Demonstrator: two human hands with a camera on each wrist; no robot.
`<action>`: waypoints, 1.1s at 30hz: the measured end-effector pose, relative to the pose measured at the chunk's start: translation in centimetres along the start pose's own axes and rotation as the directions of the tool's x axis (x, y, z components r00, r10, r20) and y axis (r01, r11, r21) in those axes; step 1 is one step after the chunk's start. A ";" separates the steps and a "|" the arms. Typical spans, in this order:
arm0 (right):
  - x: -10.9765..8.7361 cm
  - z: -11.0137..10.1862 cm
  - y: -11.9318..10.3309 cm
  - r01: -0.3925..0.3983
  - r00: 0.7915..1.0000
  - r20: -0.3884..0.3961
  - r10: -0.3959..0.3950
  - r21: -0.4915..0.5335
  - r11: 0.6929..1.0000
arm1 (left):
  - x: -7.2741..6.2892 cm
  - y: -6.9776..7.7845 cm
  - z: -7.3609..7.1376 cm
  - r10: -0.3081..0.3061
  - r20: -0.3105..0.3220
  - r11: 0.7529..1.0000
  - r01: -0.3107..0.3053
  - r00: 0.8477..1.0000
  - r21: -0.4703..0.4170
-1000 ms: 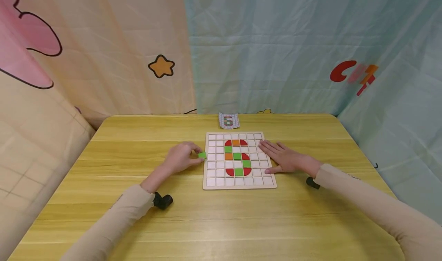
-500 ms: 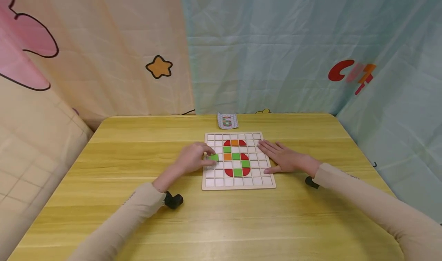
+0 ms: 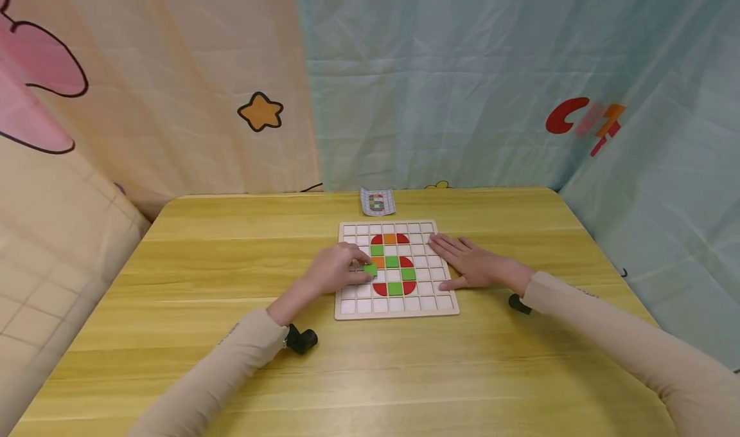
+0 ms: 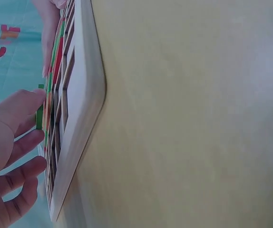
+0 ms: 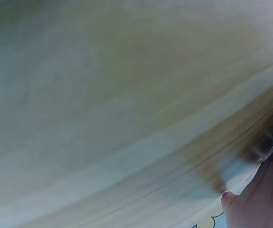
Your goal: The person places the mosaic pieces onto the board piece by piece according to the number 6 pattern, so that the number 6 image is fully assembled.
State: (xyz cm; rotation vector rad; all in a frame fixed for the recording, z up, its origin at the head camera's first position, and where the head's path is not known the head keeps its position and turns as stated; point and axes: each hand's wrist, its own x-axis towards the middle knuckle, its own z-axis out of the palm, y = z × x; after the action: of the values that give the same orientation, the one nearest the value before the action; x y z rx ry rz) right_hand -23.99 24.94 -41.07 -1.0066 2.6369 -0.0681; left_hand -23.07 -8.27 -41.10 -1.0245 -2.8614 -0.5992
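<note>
A green square tile [image 3: 370,270] is pinched between the thumb and fingers of my left hand [image 3: 337,268], over the left part of a white grid board [image 3: 352,306]. In the left wrist view, the green tile [image 4: 40,114] stands on edge between the fingertips, close to the board's surface. Red, orange and green tiles [image 3: 395,288] lie in the grid cells, forming a curved figure. My right hand [image 3: 471,263] rests on the board's right edge with its fingers straight. Only part of the right hand [image 5: 255,199] shows in the right wrist view.
A small printed card [image 3: 378,202] with a coloured grid figure lies behind the board. The wooden table [image 3: 370,373] reaches back to printed curtains [image 3: 433,90]. Black wrist devices [image 3: 302,339] sit under both sleeves.
My left hand has moved right with the green tile, from outside the board's left edge to over the left cells beside the figure. The right hand stays in place.
</note>
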 end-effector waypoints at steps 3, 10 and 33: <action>0.1 0.1 0.0 0.005 1.000 -0.007 -0.005 -0.002 1.000 | 0.0 0.3 0.3 0.009 -0.008 1.000 -0.009 1.000 0.003; 0.1 0.1 -0.2 0.008 1.000 -0.015 -0.008 -0.001 1.000 | 0.3 0.9 0.5 -0.022 0.016 1.000 0.022 1.000 -0.008; 0.0 0.2 0.1 0.027 0.999 -0.041 -0.027 0.001 1.000 | 0.7 1.2 1.0 -0.023 -0.023 0.996 0.021 0.999 -0.091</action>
State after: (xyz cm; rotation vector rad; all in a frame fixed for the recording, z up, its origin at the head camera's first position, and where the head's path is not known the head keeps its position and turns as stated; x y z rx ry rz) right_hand -23.97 24.99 -41.27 -1.0512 2.6598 -0.0971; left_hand -22.76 -6.63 -41.52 -0.9912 -2.8525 -0.7443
